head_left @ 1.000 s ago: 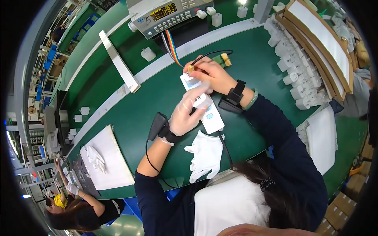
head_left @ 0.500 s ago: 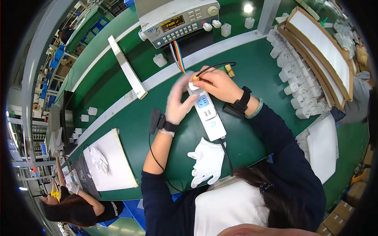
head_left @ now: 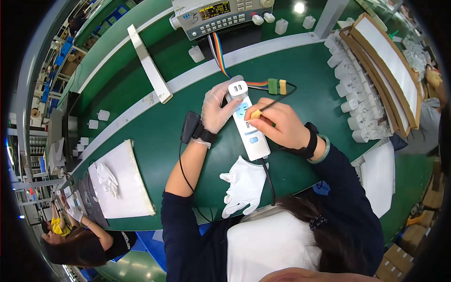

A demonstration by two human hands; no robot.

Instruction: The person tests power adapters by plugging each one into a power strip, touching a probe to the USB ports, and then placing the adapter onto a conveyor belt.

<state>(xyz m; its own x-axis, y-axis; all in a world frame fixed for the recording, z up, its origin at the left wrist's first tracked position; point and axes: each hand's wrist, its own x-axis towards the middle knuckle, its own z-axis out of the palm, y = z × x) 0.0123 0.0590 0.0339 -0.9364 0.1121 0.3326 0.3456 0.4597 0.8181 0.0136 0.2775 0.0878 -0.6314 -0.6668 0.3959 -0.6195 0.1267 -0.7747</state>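
A white power strip (head_left: 257,148) lies lengthwise in front of me on the green table. At its far end sits a white charger (head_left: 238,89) with two USB ports facing up. My left hand (head_left: 216,110), in a thin see-through glove, is closed around the charger's left side, thumb against it. My bare right hand (head_left: 285,124) pinches a yellow plug (head_left: 255,114) on a black cable, over the strip's middle and apart from the charger. That cable runs to a green adapter board (head_left: 273,86) fed by a rainbow ribbon cable (head_left: 218,51).
A bench test instrument (head_left: 192,23) with a lit display stands at the back. Several white chargers (head_left: 350,89) line the right side beside cardboard trays (head_left: 376,70). A white glove (head_left: 245,185) lies near me. A white pad (head_left: 123,185) is at left, where another person (head_left: 77,246) sits.
My right hand has drawn the yellow plug back from the charger toward me, uncovering the USB ports. The instrument's display reads differently. My left hand stays at the charger.
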